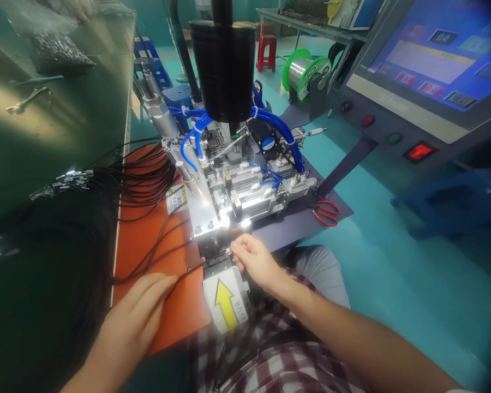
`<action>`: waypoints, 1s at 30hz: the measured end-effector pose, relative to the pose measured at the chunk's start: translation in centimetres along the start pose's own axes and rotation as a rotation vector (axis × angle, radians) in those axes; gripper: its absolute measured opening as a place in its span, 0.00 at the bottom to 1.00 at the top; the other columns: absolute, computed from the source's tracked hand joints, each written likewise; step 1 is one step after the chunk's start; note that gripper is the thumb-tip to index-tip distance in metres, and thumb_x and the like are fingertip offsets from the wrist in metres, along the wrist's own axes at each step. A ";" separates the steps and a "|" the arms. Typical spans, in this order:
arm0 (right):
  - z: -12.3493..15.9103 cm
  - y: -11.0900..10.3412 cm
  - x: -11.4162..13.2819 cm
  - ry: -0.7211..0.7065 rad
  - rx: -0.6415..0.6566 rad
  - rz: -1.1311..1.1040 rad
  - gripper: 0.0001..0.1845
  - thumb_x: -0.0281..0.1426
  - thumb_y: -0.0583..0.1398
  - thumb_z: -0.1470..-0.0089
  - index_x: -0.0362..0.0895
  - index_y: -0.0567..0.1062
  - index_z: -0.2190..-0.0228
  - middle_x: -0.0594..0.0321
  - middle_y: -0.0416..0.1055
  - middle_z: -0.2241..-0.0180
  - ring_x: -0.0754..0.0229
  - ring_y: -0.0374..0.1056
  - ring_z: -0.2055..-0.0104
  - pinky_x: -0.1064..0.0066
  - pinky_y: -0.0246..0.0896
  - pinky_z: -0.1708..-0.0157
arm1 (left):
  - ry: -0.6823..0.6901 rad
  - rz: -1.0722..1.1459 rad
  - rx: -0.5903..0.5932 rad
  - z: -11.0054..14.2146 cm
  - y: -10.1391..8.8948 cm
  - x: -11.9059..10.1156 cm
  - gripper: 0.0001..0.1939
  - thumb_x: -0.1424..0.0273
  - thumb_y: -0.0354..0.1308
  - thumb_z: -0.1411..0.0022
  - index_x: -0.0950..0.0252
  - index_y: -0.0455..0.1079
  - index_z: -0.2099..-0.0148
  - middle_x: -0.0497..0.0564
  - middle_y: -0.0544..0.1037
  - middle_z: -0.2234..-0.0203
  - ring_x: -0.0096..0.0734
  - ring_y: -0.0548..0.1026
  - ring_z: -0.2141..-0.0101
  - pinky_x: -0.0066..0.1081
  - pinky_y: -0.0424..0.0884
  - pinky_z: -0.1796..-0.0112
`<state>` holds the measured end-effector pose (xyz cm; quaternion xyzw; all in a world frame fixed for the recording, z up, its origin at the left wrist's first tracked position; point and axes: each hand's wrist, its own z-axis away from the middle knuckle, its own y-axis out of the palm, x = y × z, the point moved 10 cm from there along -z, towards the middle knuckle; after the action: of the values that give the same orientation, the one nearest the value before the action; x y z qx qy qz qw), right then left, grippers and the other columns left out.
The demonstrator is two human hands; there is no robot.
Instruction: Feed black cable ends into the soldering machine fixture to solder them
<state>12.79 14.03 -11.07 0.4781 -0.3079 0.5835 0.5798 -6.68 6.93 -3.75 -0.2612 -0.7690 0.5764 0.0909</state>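
A thin black cable [196, 267] runs from my left hand [141, 303] to a small dark fixture [219, 264] on the machine [245, 191]. My left hand has its thumb and fingers closed on the cable above the orange mat. At the fixture my right hand [254, 261] pinches the cable's end, where something small and shiny shows between the fingertips. Its exact shape is too small to make out. Just in front of the fixture is a white plate [226, 305] with a yellow arrow pointing toward the machine.
Many black cables [147, 180] with metal ends [73, 179] lie across the orange mat [137, 240] and the dark table at left. Red-handled scissors [326, 213] lie right of the machine. A control screen [437, 54], a wire spool [303, 73] and a black nozzle [224, 71] stand beyond.
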 end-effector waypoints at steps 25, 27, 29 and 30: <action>0.1 0.1 0.1 0.032 0.002 -0.017 0.17 0.41 0.61 0.48 0.45 0.63 0.79 0.74 0.60 0.84 0.69 0.54 0.81 0.74 0.53 0.76 | 0.021 0.068 0.006 0.7 1.2 3.1 0.18 0.71 0.47 0.31 0.52 0.72 0.46 0.51 0.79 0.52 0.37 0.78 0.54 0.34 0.74 0.53; 0.5 -0.6 -0.3 0.044 -0.012 -0.017 0.19 0.44 0.62 0.48 0.44 0.64 0.78 0.73 0.62 0.82 0.69 0.55 0.80 0.73 0.53 0.74 | -0.008 0.080 -0.019 0.6 1.2 3.3 0.18 0.70 0.45 0.30 0.53 0.73 0.46 0.51 0.79 0.52 0.37 0.78 0.54 0.35 0.74 0.53; 1.3 -2.0 -1.0 0.055 -0.051 -0.011 0.21 0.48 0.62 0.48 0.45 0.64 0.78 0.73 0.62 0.82 0.68 0.55 0.80 0.73 0.52 0.74 | -0.003 0.101 -0.029 0.5 1.2 3.2 0.18 0.69 0.44 0.30 0.53 0.73 0.47 0.51 0.79 0.53 0.36 0.78 0.55 0.34 0.74 0.53; 1.8 -2.7 -1.5 0.063 -0.071 -0.005 0.22 0.49 0.62 0.49 0.45 0.64 0.78 0.73 0.61 0.82 0.68 0.55 0.80 0.72 0.51 0.74 | 0.005 0.110 -0.030 0.5 1.2 3.0 0.18 0.69 0.45 0.30 0.54 0.74 0.47 0.51 0.79 0.54 0.36 0.78 0.56 0.33 0.74 0.53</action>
<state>15.62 12.17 -12.37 0.4394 -0.3089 0.5856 0.6071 -9.13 8.27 -5.55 -0.3059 -0.7619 0.5681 0.0571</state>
